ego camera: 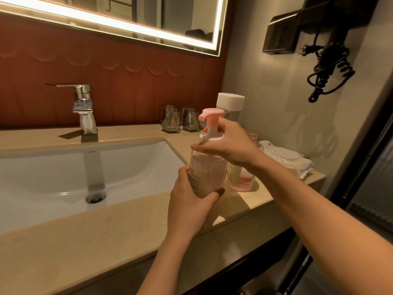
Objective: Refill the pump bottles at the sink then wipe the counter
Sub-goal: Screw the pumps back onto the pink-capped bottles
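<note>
Holding a clear, pink-tinted plastic pump bottle point(207, 170) upright just above the beige stone tabletop point(95, 231), right of the white rectangular sink point(53, 167). Left hand point(189, 202) wrapped round its lower body; right hand point(230, 145) clasped on the white collar below the pink pump head point(210, 113). Just behind, a clear white-capped bottle point(230, 102).

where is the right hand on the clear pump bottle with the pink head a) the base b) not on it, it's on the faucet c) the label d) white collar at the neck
d: the right hand grips the white collar under the pink pump head of the clear plastic pump bottle, while the left hand holds its body lower down.
</note>
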Action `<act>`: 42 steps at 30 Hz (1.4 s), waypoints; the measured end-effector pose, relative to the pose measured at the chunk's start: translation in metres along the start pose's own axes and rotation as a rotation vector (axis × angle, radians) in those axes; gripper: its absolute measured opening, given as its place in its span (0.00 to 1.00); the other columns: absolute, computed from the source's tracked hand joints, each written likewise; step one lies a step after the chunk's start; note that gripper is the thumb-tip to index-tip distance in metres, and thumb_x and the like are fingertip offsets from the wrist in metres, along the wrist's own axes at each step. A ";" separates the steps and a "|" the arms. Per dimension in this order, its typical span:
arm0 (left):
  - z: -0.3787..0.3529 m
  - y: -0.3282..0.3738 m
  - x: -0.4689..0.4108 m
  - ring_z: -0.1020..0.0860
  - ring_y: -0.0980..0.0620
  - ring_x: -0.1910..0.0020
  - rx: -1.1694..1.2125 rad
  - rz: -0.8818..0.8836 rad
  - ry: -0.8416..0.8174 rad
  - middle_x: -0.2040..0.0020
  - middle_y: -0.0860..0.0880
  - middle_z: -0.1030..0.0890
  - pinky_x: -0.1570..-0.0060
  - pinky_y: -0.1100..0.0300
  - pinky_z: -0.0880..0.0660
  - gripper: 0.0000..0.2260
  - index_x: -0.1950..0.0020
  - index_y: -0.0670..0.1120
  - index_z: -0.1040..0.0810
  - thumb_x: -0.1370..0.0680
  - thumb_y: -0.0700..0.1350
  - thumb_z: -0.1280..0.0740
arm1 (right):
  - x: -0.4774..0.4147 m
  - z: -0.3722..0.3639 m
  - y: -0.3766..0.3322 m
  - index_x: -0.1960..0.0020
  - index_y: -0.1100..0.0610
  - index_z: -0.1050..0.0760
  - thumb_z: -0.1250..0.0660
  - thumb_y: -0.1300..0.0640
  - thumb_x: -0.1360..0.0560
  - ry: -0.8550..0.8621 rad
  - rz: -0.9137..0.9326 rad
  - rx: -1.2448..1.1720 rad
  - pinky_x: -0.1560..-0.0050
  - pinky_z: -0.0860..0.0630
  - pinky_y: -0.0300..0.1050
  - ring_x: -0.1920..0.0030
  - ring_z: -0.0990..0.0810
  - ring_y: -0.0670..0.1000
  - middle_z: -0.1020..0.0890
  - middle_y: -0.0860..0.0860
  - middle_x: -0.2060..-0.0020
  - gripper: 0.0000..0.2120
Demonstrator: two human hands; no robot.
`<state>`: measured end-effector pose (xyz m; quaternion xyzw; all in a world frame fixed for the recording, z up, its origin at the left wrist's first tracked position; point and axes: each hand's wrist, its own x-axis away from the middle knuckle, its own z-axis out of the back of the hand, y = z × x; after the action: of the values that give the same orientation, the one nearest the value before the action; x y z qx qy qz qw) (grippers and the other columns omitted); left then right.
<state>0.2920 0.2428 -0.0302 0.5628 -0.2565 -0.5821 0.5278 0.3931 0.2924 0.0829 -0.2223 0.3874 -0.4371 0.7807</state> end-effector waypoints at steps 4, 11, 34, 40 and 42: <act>0.000 -0.001 0.000 0.26 0.54 0.45 -0.008 -0.009 -0.002 0.43 0.56 0.26 0.47 0.57 0.23 0.31 0.37 0.57 0.37 0.34 0.54 0.24 | 0.000 0.005 0.000 0.47 0.48 0.33 0.29 0.56 0.29 -0.169 -0.062 -0.122 0.57 0.32 0.34 0.52 0.26 0.44 0.26 0.44 0.54 0.16; 0.002 0.001 0.000 0.26 0.57 0.48 0.009 -0.013 -0.028 0.47 0.58 0.27 0.54 0.66 0.27 0.30 0.39 0.58 0.38 0.34 0.55 0.24 | -0.003 0.012 0.009 0.54 0.50 0.25 0.30 0.56 0.35 -0.326 -0.010 -0.269 0.47 0.28 0.41 0.48 0.23 0.48 0.21 0.48 0.55 0.11; 0.057 0.001 -0.029 0.25 0.66 0.43 0.244 0.116 -0.784 0.42 0.65 0.23 0.51 0.73 0.27 0.31 0.38 0.65 0.34 0.36 0.53 0.25 | -0.018 0.012 0.007 0.59 0.45 0.21 0.23 0.56 0.40 -0.913 0.198 -0.565 0.45 0.27 0.36 0.43 0.23 0.41 0.19 0.43 0.52 0.14; 0.060 0.002 -0.034 0.25 0.60 0.39 0.275 0.155 -0.863 0.40 0.62 0.23 0.40 0.62 0.29 0.32 0.38 0.66 0.31 0.37 0.53 0.23 | -0.017 0.009 0.010 0.60 0.43 0.22 0.27 0.59 0.39 -0.823 0.200 -0.503 0.36 0.30 0.40 0.35 0.27 0.44 0.18 0.43 0.51 0.13; 0.058 -0.001 -0.033 0.25 0.61 0.40 0.258 0.140 -0.816 0.40 0.62 0.23 0.41 0.63 0.29 0.30 0.36 0.63 0.33 0.33 0.47 0.26 | -0.012 0.013 0.013 0.60 0.43 0.22 0.27 0.59 0.39 -0.731 0.188 -0.448 0.34 0.32 0.43 0.35 0.27 0.44 0.18 0.44 0.52 0.13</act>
<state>0.2321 0.2556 -0.0048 0.3293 -0.5523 -0.6829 0.3466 0.4061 0.3094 0.0869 -0.4901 0.1893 -0.1620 0.8353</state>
